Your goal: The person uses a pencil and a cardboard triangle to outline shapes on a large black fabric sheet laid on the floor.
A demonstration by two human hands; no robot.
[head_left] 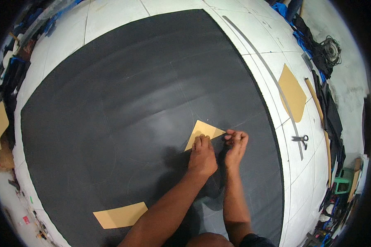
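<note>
Tan triangular cardboard template (202, 132) flat on large dark grey fabric sheet (123, 103), right of centre. Left hand (202, 155) at template's 6 o'clock, fingers together, pressing lower edge. Right hand (236, 144) at 3 o'clock, fingertips bunched at template's point; whether pinching anything, cannot tell.

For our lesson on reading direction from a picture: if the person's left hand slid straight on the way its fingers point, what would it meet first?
The left hand already rests on the tan triangular card; going on up the picture, it would cross that card, then only bare dark sheet, as far as visible.
</note>
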